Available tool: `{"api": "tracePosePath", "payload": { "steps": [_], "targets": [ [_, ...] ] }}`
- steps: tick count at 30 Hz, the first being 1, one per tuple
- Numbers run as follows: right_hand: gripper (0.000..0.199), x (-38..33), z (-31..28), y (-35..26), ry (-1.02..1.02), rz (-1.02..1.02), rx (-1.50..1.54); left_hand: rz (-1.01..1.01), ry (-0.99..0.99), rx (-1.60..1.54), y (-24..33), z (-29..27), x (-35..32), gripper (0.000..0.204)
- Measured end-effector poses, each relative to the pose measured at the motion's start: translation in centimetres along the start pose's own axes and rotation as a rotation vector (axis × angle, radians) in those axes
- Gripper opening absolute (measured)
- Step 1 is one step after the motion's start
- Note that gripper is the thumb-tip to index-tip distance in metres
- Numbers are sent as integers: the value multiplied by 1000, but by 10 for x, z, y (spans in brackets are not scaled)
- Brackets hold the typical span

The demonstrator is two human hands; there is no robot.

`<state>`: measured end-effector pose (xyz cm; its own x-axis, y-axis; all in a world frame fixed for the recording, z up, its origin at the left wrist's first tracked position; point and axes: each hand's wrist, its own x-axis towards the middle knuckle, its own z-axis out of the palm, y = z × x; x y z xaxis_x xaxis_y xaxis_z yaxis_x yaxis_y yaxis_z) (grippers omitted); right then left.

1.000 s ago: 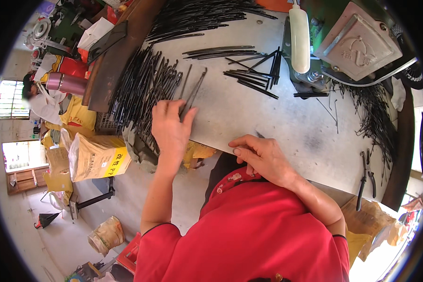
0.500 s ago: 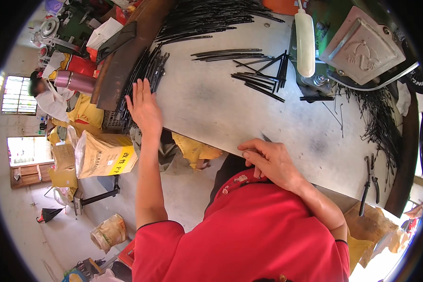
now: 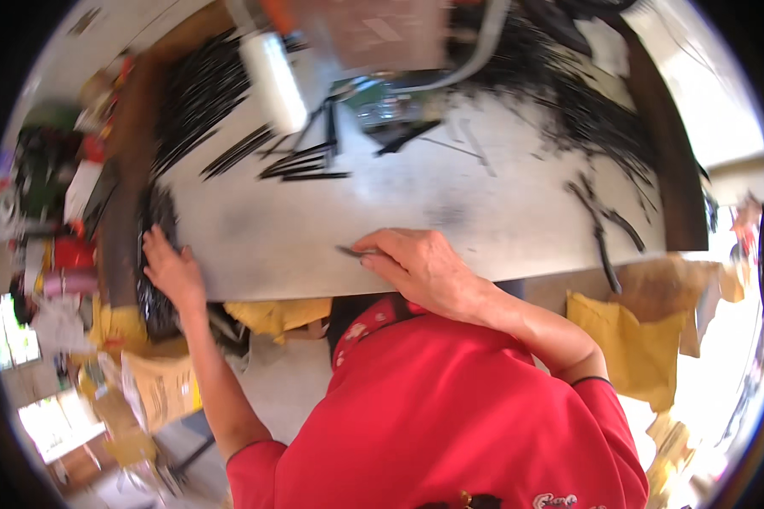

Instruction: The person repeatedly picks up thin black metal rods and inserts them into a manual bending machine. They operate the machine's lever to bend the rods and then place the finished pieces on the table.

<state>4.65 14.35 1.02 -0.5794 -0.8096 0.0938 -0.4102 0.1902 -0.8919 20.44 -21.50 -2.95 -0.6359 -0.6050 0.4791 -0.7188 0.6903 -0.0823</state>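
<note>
My left hand (image 3: 176, 273) rests with its fingers apart on a bundle of thin black rods (image 3: 160, 208) along the table's left edge. Close to the front edge, my right hand (image 3: 424, 263) is closed in a pinch around a small grey pointed tool (image 3: 348, 251). Only its tip shows past the fingers, so its kind stays hidden. Beyond the hands, several loose black rods (image 3: 301, 161) lie crossed on the metal tabletop (image 3: 272, 229). A thicker pile of them (image 3: 197, 97) fills the far left.
A machine with a white handle (image 3: 273, 83) stands at the back middle. Dark-handled pliers (image 3: 601, 222) lie at the right, below a tangle of thin black scraps (image 3: 581, 106). Raised wooden boards (image 3: 683, 187) edge the table. Yellow sacking (image 3: 624, 343) hangs off the front right.
The view has swung to the right, so the table now appears level and more central. My left hand stays on the rods. The grey tool shows more clearly in my right hand.
</note>
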Motion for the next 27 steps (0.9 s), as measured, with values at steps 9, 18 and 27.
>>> {"api": "tracePosePath", "payload": {
  "steps": [9,18,27],
  "targets": [
    [15,-11,-81,58,593,96,-572,415,-142,-859,191,-72,-13,34],
    [33,8,-64,80,364,242,-879,790,-35,-709,295,-43,-27,37],
    [13,14,-40,108,1065,-67,-1079,809,-105,-738,299,-35,-12,18]
  ]
}}
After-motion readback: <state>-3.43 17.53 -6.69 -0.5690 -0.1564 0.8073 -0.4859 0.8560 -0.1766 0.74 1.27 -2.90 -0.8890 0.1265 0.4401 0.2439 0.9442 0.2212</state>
